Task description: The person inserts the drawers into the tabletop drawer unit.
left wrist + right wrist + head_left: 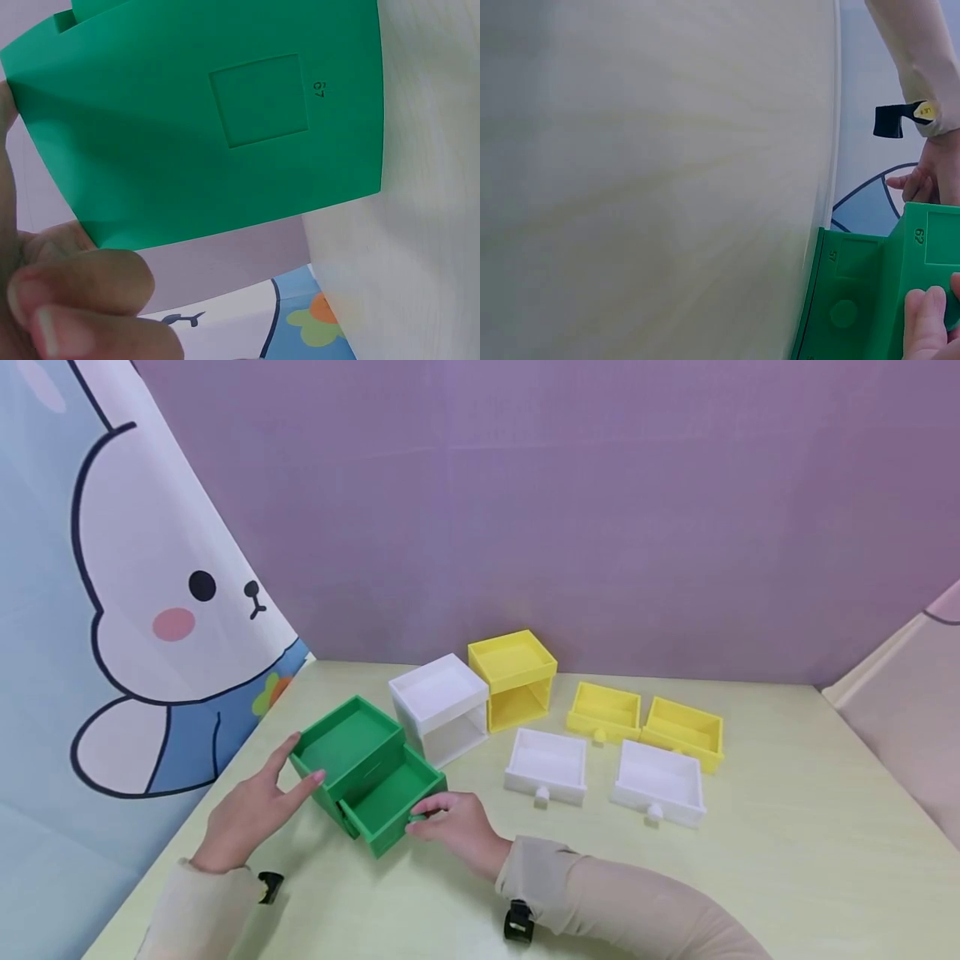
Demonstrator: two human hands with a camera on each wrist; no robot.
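Observation:
A small green drawer cabinet [348,743] stands at the left of the table. My left hand [251,814] holds its top by the near left side, thumb and forefinger on two edges; in the left wrist view the other fingers [90,281] are curled beside the green wall. The upper green drawer [393,793] sticks out of the front and looks empty. My right hand [461,831] pinches its knob, which the fingers mostly cover. In the right wrist view a lower drawer front [855,277] with a round knob sits flush below.
Behind the green cabinet stand a white cabinet shell [442,693] and a yellow cabinet shell [513,664], both with hollow fronts. To the right lie two yellow drawers [603,710] and two white drawers [546,764]. A purple cloth [555,527] hangs behind the table.

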